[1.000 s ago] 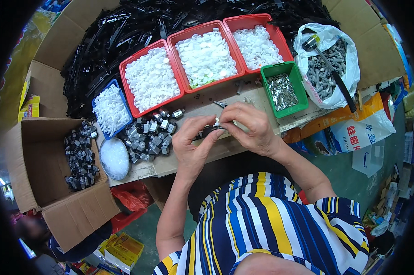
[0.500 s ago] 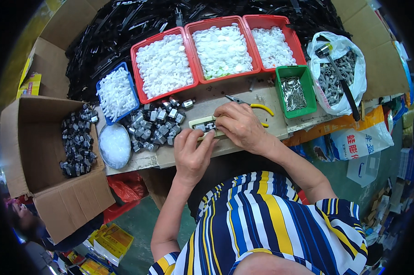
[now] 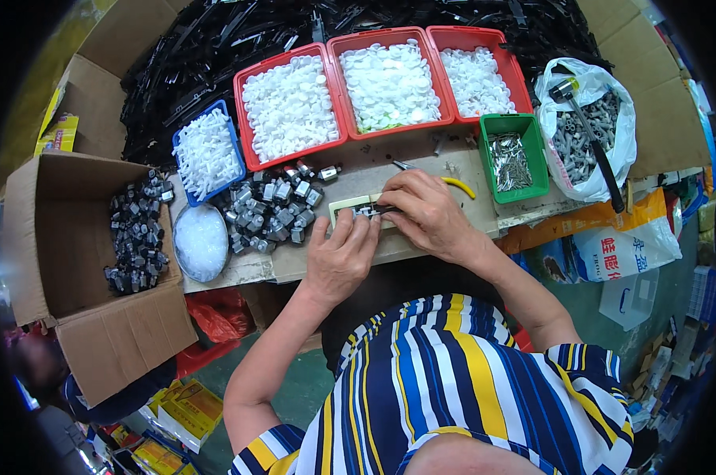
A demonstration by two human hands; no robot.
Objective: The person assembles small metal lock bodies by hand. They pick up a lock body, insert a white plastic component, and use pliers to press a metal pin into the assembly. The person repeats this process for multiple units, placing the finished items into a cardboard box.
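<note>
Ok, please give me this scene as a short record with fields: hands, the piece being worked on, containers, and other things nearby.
left hand: left hand, fingertips on the small pale block
right hand: right hand, fingers curled over the same block
red trays: three red trays of white plastic parts
blue bin: blue bin of white pieces
green bin: green bin of metal bits
loose pile: grey metal parts beside the left hand
cardboard box: cardboard box with more grey parts
</note>
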